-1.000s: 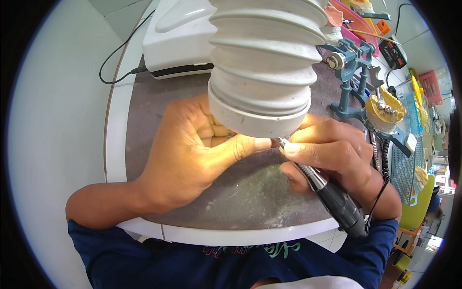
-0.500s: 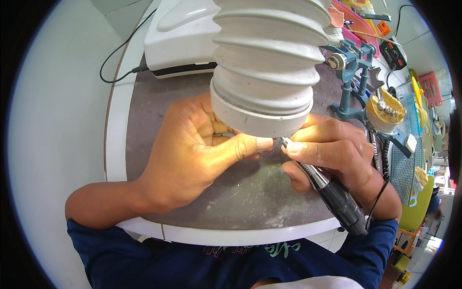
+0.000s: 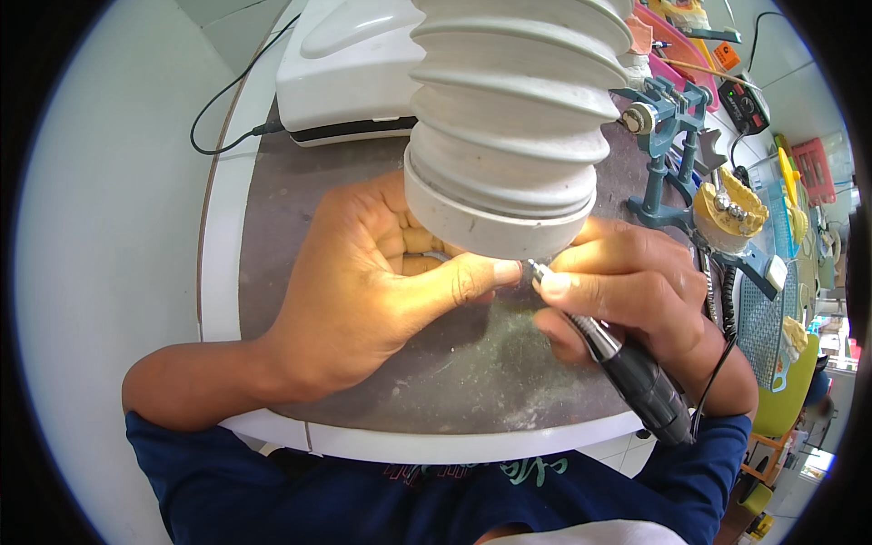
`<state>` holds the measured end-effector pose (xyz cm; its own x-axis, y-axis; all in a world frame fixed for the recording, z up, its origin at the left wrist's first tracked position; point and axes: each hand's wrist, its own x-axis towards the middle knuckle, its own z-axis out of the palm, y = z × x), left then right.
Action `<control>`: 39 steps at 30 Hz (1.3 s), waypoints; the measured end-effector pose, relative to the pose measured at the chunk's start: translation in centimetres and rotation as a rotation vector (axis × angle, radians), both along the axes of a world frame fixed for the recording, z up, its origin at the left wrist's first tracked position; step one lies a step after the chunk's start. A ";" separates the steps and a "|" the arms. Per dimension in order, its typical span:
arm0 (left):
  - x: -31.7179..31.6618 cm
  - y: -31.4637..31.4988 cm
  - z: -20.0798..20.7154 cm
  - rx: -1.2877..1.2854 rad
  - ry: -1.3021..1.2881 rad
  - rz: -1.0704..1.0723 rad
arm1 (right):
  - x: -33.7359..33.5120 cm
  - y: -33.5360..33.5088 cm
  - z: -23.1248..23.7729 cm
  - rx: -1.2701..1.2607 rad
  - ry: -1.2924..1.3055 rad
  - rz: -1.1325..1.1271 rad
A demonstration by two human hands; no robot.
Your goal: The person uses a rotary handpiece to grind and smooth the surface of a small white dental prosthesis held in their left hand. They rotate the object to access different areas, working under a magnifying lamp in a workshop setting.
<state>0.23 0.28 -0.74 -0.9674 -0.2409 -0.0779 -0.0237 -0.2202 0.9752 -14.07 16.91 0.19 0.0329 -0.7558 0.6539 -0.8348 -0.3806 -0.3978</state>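
Rotary handpiece, black with a silver nose, slants over the right part of the grey counter, its tip pointing up and left. From the left, a black cable loops into a white machine at the counter's far side. Next, the left hand curls inward, thumb stretched toward the handpiece's tip; whether it pinches something is hidden, so I cannot tell. A white ribbed hose hangs over both hands' fingertips, its rim covering part of them. The right hand pinches the handpiece near its nose, just beside the left thumb. Further right stand a blue-grey articulator and a yellow dental cast with silvery teeth, then a blue basket and a green chair.
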 end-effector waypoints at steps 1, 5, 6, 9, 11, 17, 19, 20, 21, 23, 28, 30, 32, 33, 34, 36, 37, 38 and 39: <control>0.0 0.0 -0.2 -0.023 0.019 -0.004 | 0.0 0.0 0.0 -0.004 -0.007 0.020; 0.0 -0.1 0.5 0.043 -0.032 0.006 | -0.1 -0.1 -0.5 -0.070 -0.053 0.006; 0.0 -0.2 0.5 0.049 -0.044 -0.001 | -0.1 0.0 -0.5 -0.077 -0.059 -0.007; -0.1 -0.3 0.5 0.078 -0.074 -0.010 | -0.2 0.2 -0.1 -0.057 -0.043 -0.041; -0.2 -0.1 0.7 0.106 -0.090 0.003 | -0.3 0.2 -0.3 -0.066 -0.026 -0.053; -0.1 -0.4 0.4 0.165 -0.100 -0.050 | -0.4 0.1 -1.0 -0.078 -0.053 -0.016; -0.1 -0.4 0.6 0.180 -0.104 -0.053 | -0.5 0.1 -1.1 -0.069 -0.056 0.000; -0.1 -0.4 0.6 0.187 -0.107 -0.054 | -0.5 0.0 -1.0 -0.065 -0.052 0.006; -0.1 -0.5 0.6 0.194 -0.102 -0.061 | -0.5 0.0 -1.0 -0.059 -0.047 0.004; 0.0 -0.6 0.4 0.206 -0.092 -0.074 | -0.4 0.0 -0.8 -0.047 -0.035 -0.004; 0.2 -0.6 -0.1 0.192 -0.099 -0.067 | -0.6 -0.1 -1.0 -0.049 -0.036 0.039; 0.1 -0.6 0.0 0.198 -0.110 -0.073 | -0.5 -0.2 -1.2 -0.077 -0.033 0.028; 0.1 -0.4 0.4 0.238 -0.118 -0.080 | -0.5 -0.2 -1.1 -0.072 -0.022 0.004; 0.1 -0.4 0.5 0.229 -0.134 -0.078 | -0.5 -0.2 -1.0 -0.062 -0.024 0.009; 0.2 -0.5 0.6 0.219 -0.150 -0.075 | -0.5 -0.2 -1.0 -0.051 -0.026 0.015; 0.2 -0.7 0.5 0.210 -0.164 -0.081 | -0.6 -0.1 -0.9 -0.035 -0.037 0.047; 0.1 -0.7 0.4 0.208 -0.163 -0.084 | -0.6 -0.1 -0.9 -0.031 -0.038 0.057; 0.1 -0.7 0.4 0.206 -0.164 -0.088 | -0.6 -0.1 -0.9 -0.035 -0.033 0.056; 0.1 -0.7 0.4 0.216 -0.159 -0.087 | -0.6 -0.1 -0.8 -0.038 -0.028 0.044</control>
<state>0.32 -0.37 -0.30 -0.9552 -0.1186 -0.2712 -0.2009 -0.4131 0.8883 -14.63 16.81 -0.63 0.0471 -0.7287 0.6832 -0.8056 -0.4321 -0.4054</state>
